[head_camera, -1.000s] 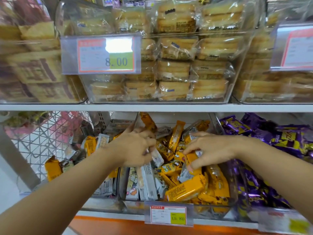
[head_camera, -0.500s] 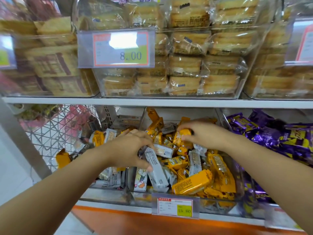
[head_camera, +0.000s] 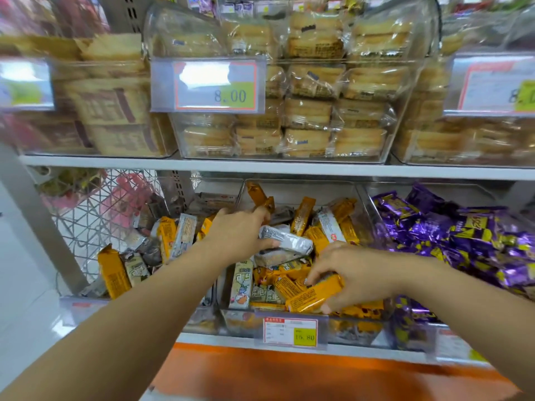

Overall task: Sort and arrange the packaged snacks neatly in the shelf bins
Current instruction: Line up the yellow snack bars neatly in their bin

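A clear middle bin (head_camera: 359, 195) on the lower shelf holds a jumble of orange and white snack bars. My left hand (head_camera: 240, 235) reaches over the bin's left wall, its thumb and fingers holding a silver-white snack pack (head_camera: 289, 240) above the pile. My right hand (head_camera: 350, 273) is at the bin's front, fingers curled round an orange snack bar (head_camera: 314, 296) lying on top. The left bin (head_camera: 208, 322) holds mixed orange and grey-white bars (head_camera: 173, 238).
A bin of purple-wrapped snacks (head_camera: 463, 235) stands to the right. The shelf above (head_camera: 260, 166) carries clear bins of wrapped pastries (head_camera: 307, 111) with price tags (head_camera: 214, 85). A price tag (head_camera: 291, 329) hangs on the middle bin's front. A wire rack (head_camera: 95, 215) stands at left.
My right hand came from the back of the bin down to its front and took hold of an orange bar. My left hand moved up and right with a silver-white pack.
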Tool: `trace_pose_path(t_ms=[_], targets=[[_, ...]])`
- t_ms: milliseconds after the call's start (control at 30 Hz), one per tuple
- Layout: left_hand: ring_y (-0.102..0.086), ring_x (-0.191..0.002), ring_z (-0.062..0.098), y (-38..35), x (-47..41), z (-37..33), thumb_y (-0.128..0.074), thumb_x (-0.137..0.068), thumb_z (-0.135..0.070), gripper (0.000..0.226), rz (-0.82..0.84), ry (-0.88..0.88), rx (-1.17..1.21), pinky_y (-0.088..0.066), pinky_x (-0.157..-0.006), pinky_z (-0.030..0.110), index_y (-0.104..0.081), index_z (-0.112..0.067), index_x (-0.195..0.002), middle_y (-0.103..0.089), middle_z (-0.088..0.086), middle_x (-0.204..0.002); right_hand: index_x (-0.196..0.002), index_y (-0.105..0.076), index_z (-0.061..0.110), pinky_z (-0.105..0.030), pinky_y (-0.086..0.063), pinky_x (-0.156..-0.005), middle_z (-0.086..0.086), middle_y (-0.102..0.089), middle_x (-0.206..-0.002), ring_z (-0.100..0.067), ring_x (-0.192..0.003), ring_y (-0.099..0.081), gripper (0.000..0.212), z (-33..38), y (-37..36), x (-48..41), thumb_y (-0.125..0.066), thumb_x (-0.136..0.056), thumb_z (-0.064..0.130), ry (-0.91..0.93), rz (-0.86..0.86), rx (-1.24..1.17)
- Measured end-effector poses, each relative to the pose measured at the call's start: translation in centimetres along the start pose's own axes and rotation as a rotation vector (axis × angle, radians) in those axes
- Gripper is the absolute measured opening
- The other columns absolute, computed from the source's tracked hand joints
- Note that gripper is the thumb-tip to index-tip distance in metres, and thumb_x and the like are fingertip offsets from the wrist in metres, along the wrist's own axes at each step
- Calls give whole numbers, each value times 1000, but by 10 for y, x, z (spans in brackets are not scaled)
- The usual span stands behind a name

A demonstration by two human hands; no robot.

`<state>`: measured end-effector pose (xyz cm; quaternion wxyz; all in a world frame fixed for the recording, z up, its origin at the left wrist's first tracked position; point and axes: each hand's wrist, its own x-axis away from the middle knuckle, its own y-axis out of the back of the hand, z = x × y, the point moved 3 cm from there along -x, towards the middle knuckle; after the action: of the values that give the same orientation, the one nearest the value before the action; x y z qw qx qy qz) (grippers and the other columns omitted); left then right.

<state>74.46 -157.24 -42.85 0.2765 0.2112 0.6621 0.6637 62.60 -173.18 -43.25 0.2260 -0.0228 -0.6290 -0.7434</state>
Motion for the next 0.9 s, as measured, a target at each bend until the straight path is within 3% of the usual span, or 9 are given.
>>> trace_pose_path(t_ms=[100, 233, 400, 500, 567, 633, 733, 800, 900], targets=[[-50, -120, 21, 5, 13, 4, -50, -87, -61, 54, -8, -20, 23, -31, -103, 39, -46, -29, -131, -50, 0, -134, -122, -54, 39, -38, -42, -96, 5, -55, -120, -16, -119, -43, 42, -4, -3, -3, -63, -82, 48, -68, -134, 105], [-52, -111, 19, 14, 35, 17, -63, -85, -46, 49, -71, -32, 309, -41, -90, 29, -52, -28, -129, -46, -4, -122, -127, -50, 35, -35, -44, -92, 9, -55, -128, -17, -116, -52, 41, -18, 14, 3, -57, -88, 47, -245, -424, 244], [-47, -102, 6, 28, 57, 33, -67, -86, -33, 34, -258, 29, 623, -33, -83, 19, -55, -36, -117, -48, -10, -113, -127, -50, 35, -35, -41, -93, 5, -57, -126, -20, -116, -51, 48, -15, 12, -6, -58, -85, 55, -316, -367, 226], [-52, -98, 3, 30, 70, 42, -68, -85, -33, 29, -337, 116, 822, -40, -83, 22, -55, -39, -110, -52, -15, -115, -115, -53, 31, -32, -49, -79, 5, -63, -107, -19, -98, -59, 40, -5, 14, -8, -59, -83, 55, -315, -516, 93], [-54, -81, 3, 28, 77, 45, -67, -86, -31, 26, -396, 184, 926, -42, -69, 16, -55, -36, -108, -56, -13, -109, -96, -49, 26, -30, -46, -65, 8, -57, -92, -14, -82, -56, 30, 4, 11, -9, -58, -85, 52, -299, -618, 7], [-51, -70, 5, 23, 83, 45, -67, -86, -27, 22, -438, 227, 950, -36, -58, 12, -50, -33, -99, -56, -7, -100, -82, -46, 23, -27, -39, -63, 11, -46, -86, -12, -79, -51, 30, 10, 5, -12, -59, -85, 50, -279, -597, 0], [-43, -58, 7, 14, 90, 41, -65, -88, -22, 23, -455, 248, 937, -32, -49, 15, -44, -29, -92, -52, -1, -93, -81, -54, 29, -32, -33, -91, 13, -47, -102, -10, -105, -48, 21, 15, 0, -16, -59, -84, 50, -255, -508, 119], [-42, -51, 7, 10, 97, 40, -64, -88, -22, 23, -475, 269, 975, -36, -45, 15, -42, -27, -92, -50, -1, -90, -95, -58, 33, -32, -32, -96, 16, -48, -112, -8, -112, -45, 17, 24, 5, -19, -58, -86, 47, -173, -525, 93], [-44, -56, 10, 5, 103, 42, -64, -88, -24, 24, -507, 278, 992, -40, -48, 17, -40, -29, -91, -47, -12, -98, -125, -49, 33, -32, -43, -89, 12, -46, -131, -14, -118, -46, 41, 39, 2, -34, -60, -87, 42, -75, -329, 133]])
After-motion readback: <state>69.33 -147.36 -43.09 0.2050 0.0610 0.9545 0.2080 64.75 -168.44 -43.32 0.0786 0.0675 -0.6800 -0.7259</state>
